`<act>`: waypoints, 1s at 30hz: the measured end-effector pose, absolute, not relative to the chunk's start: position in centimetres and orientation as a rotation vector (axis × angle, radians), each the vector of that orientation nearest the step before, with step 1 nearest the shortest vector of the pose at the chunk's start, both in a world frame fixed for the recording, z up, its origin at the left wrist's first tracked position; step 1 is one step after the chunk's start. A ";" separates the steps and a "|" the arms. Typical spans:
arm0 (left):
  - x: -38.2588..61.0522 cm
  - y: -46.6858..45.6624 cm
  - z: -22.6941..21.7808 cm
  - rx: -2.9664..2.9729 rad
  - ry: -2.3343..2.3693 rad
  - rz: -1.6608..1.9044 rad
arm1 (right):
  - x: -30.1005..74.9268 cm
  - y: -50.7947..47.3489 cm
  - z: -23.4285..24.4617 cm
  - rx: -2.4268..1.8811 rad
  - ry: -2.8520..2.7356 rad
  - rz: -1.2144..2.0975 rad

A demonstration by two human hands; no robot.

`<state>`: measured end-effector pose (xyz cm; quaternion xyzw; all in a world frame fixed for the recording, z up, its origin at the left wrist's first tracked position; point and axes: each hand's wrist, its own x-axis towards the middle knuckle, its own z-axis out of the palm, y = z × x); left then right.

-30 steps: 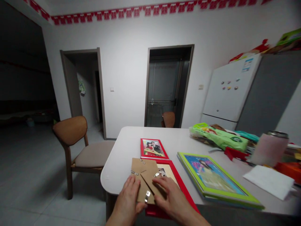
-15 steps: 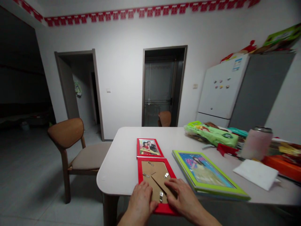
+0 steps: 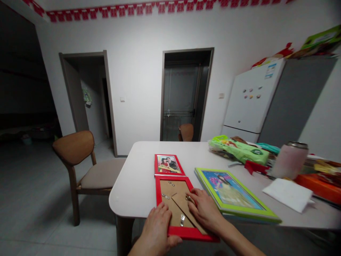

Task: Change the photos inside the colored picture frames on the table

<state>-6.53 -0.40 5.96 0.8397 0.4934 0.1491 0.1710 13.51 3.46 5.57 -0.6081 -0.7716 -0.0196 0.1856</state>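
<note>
A red picture frame [image 3: 193, 233] lies face down at the table's near edge, its brown backing board [image 3: 174, 209] showing. Small metal clips sit around the board, one of them a near clip [image 3: 182, 220], and a diagonal strut is on the board. My left hand [image 3: 156, 227] grips the frame's near left corner, fingers over the left side and thumb at the front bar. With curled fingertips, my right hand [image 3: 206, 209] works the right-side metal clip [image 3: 188, 197], which the fingers partly cover. Beyond it lies a second red frame [image 3: 156, 165], its couple photo facing up.
Green-edged frames [image 3: 266, 214] are stacked to the right. Farther right are a white napkin [image 3: 289, 195], a pink tumbler [image 3: 290, 161], a green packet [image 3: 247, 151] and an orange box [image 3: 319, 188]. A wooden chair [image 3: 76, 147] stands left of the white table [image 3: 133, 185].
My right hand has moved up and right from the near part of the board to the right-side clip. The left hand stays near the left corner, its thumb now lower at the front bar.
</note>
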 end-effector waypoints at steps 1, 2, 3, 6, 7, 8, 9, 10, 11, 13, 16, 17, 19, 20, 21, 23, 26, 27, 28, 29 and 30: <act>-6.5 -0.4 6.1 2.384 1.407 0.421 | 13.5 3.8 5.5 -1.718 -2.176 -0.076; -6.5 -0.5 6.2 2.383 1.412 0.416 | 13.5 4.1 5.5 -1.719 -2.180 -0.085; -6.4 -0.5 6.3 2.381 1.416 0.413 | 13.5 4.2 5.4 -1.712 -2.182 -0.085; -6.4 -0.6 6.5 2.372 1.424 0.415 | 13.6 4.3 5.1 -1.670 -2.178 -0.058; -6.4 -0.6 6.5 2.370 1.426 0.424 | 13.6 4.2 5.1 -1.658 -2.177 -0.045; -6.4 -0.7 6.5 2.366 1.428 0.429 | 13.7 4.2 5.1 -1.650 -2.175 -0.032; -6.4 -0.7 6.5 2.363 1.428 0.433 | 13.8 4.2 5.1 -1.646 -2.174 -0.018; -6.4 -0.7 6.5 2.359 1.427 0.435 | 13.9 4.1 5.1 -1.642 -2.177 -0.003; -6.4 -0.7 6.6 2.356 1.426 0.436 | 14.0 4.0 5.2 -1.639 -2.180 0.011; -6.5 -0.7 6.7 2.349 1.424 0.435 | 14.0 3.7 5.2 -1.624 -2.185 0.029; -6.4 -0.6 6.7 2.352 1.414 0.429 | 13.7 2.6 5.2 -1.527 -2.223 0.066; -6.4 -0.6 6.6 2.354 1.413 0.427 | 13.5 2.1 5.2 -1.474 -2.251 0.094; -6.4 -0.5 6.3 2.352 1.417 0.420 | 12.9 0.9 5.5 -1.355 -2.326 0.164; -6.4 -0.5 6.2 2.349 1.420 0.419 | 12.6 0.4 5.7 -1.304 -2.363 0.193; -6.4 -0.5 6.0 2.346 1.419 0.420 | 12.4 -0.1 5.9 -1.265 -2.393 0.212; -6.4 -0.4 5.8 2.346 1.410 0.425 | 12.1 -0.8 6.4 -1.225 -2.433 0.221; -6.5 -0.4 5.9 2.342 1.407 0.424 | 11.9 -1.3 7.0 -1.215 -2.462 0.219; -6.5 -0.4 6.0 2.339 1.408 0.420 | 11.9 -1.3 7.2 -1.211 -2.471 0.220; -6.5 -0.4 6.1 2.335 1.410 0.419 | 12.0 -1.4 7.3 -1.206 -2.483 0.220; -6.5 -0.4 6.2 2.331 1.409 0.419 | 12.0 -1.5 7.4 -1.203 -2.493 0.220; -6.5 -0.5 6.3 2.328 1.409 0.421 | 12.0 -1.5 7.5 -1.199 -2.502 0.220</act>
